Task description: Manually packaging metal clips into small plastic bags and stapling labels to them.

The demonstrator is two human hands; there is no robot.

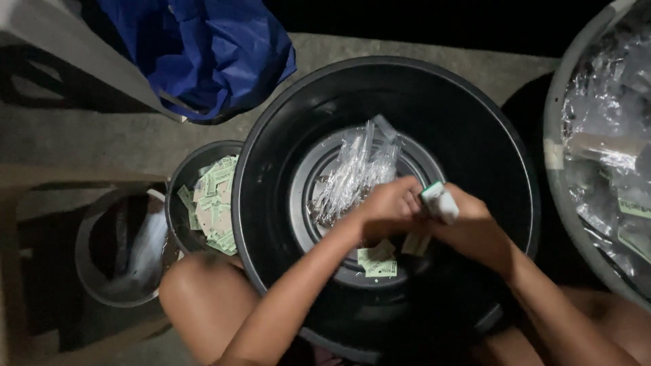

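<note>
- Two hands meet over a big black basin point(475, 129) resting between the person's knees, on a concrete floor point(102, 142).
- Far right there's another tub point(553, 169), full of clear wrappers and a few labels.
- Blue bag point(203, 47) sits top left, grey bucket point(91, 271) lower left.
- Small black bowl point(178, 183) beside the basin holds a stack of green and white labels point(215, 203).
- Clear plastic packets point(356, 169) are piled in the basin's middle, with a couple of labels just below.
- Right hand point(475, 227) is closed round a small white packet point(441, 202); left hand point(386, 207) pinches its end.
- Looks like mid-unwrapping to me; next bit needs a firm pull apart.
</note>
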